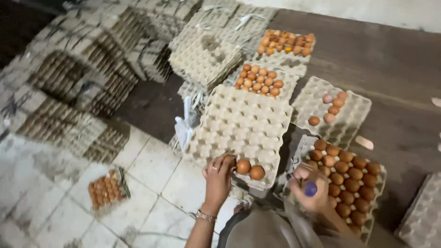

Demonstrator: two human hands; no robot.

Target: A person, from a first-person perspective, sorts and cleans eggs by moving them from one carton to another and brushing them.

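1. Brown egg point(228, 160): under the left hand's fingers, mostly hidden, set in a cup at the near edge of the big grey pulp tray point(239, 121).
2. Two more brown eggs point(250, 169): side by side in near-edge cups, just right of it.
3. Blue marker point(311, 188): small, blurred, gripped in the right fist over the full egg tray point(377, 183).

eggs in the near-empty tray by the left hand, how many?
3: two brown eggs side by side in the tray's near row, one under the left hand. Fingers may hide more.
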